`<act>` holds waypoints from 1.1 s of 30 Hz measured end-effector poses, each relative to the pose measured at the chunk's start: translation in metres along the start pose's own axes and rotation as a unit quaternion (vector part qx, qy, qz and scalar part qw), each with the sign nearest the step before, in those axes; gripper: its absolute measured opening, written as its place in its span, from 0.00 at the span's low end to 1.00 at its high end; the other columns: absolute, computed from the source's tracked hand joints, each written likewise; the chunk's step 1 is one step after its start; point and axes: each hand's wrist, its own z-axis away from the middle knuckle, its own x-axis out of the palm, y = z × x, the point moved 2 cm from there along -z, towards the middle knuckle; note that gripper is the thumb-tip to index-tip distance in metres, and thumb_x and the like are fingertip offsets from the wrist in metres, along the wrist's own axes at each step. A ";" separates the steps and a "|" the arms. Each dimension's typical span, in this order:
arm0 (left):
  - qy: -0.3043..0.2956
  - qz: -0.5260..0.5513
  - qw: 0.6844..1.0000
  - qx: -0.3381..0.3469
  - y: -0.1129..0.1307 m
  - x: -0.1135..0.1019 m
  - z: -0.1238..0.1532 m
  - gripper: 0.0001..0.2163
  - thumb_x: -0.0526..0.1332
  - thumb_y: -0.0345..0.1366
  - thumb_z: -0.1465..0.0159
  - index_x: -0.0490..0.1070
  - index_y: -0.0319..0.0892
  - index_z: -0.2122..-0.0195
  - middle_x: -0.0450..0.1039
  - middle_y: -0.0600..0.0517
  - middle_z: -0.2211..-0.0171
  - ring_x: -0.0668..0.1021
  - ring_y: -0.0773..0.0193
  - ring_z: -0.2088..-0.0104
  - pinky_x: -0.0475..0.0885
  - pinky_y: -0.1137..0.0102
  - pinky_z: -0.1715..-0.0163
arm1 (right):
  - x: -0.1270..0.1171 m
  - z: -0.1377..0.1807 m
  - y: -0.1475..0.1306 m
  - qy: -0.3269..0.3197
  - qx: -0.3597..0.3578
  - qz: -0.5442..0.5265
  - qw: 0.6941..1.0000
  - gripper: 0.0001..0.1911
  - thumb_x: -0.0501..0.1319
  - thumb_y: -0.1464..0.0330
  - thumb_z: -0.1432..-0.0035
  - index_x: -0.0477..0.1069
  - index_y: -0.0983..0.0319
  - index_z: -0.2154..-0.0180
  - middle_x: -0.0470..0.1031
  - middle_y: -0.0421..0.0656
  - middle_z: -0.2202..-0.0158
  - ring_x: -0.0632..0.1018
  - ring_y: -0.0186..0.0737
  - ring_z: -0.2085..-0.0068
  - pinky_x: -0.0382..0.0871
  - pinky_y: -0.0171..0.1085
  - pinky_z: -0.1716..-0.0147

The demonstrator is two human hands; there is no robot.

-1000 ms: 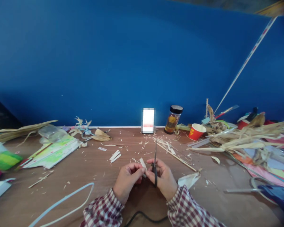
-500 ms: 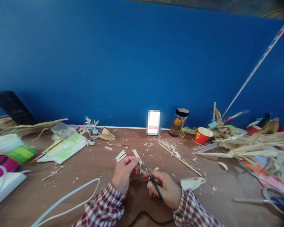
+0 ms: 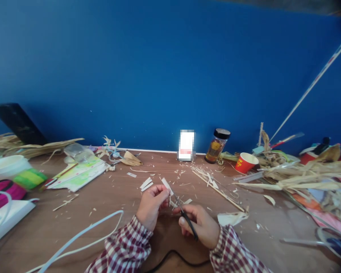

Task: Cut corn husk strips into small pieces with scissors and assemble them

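Between thumb and fingers, my left hand (image 3: 152,204) pinches a narrow pale strip (image 3: 167,185) that looks like dried husk. My right hand (image 3: 200,224) grips scissors (image 3: 190,223) by their black handles, the blades pointing up and left. The blade tips meet the strip near my left fingertips; I cannot tell whether they are parted. Several cut pale strips (image 3: 146,184) lie on the table just beyond my left hand. Small trimmings are scattered around both hands. A thin stalk (image 3: 220,190) lies beyond my right hand, with a pale husk piece (image 3: 231,218) at its near end.
The brown table (image 3: 108,203) meets a blue wall. A lidded jar of amber liquid (image 3: 216,146) and a red paper cup (image 3: 246,163) stand at the back. Dried husks (image 3: 304,176) heap on the right. A white cable (image 3: 88,229) and a power strip (image 3: 10,223) lie left.
The scissor blades have come up against the strip beside my left fingertips. The whole view has shifted slightly; both hands keep their grips.
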 end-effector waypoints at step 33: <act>0.000 -0.020 1.000 -0.015 -0.005 -0.001 -0.002 0.09 0.66 0.36 0.55 0.68 0.37 0.78 0.63 0.59 0.87 0.64 0.76 0.86 0.60 0.80 0.85 | -0.003 -0.005 0.005 -0.014 0.006 -0.014 1.000 0.15 0.57 0.62 0.46 0.68 0.64 0.60 0.67 0.36 0.83 0.68 0.28 0.82 0.60 0.26 0.83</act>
